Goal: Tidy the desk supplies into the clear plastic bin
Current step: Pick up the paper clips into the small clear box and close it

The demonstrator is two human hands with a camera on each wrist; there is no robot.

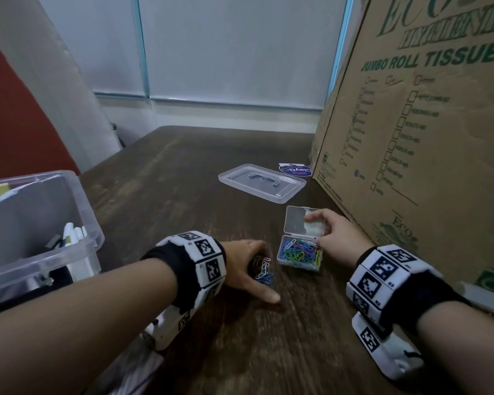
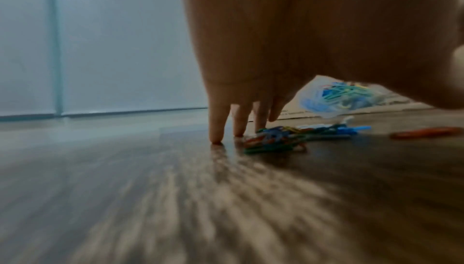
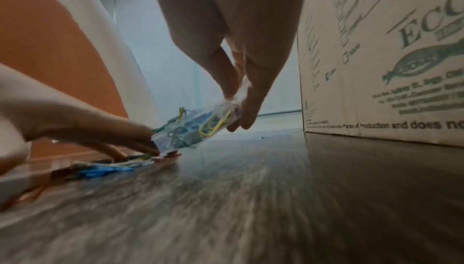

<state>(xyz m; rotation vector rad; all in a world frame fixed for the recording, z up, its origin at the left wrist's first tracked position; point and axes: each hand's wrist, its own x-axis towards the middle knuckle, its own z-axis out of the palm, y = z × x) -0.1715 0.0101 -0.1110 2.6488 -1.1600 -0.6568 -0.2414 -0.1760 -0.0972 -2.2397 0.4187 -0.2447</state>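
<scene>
Dark wood table (image 1: 183, 172), cardboard box (image 1: 411, 124) at right. Right hand (image 1: 332, 230) pinches the paperclip case (image 1: 298, 253), tilted, open mouth toward the left hand (image 1: 247, 263). Left grip spread, fingertips (image 2: 216, 135) raking loose paperclips (image 1: 264, 270) beside it. Advice: keep the case rim low, sweep clips in along its long axis. Bin (image 1: 40, 223) far left.

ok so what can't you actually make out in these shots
- Loose paper clips, head view: the left hand covers most of the pile, so no count.
- Clear plastic bin, head view: the left edge cuts it off; contents partly unseen.
- Small clip box, right wrist view: blurred; the right hand's fingers hide its lid.
- Purple label, head view: print too small.
</scene>
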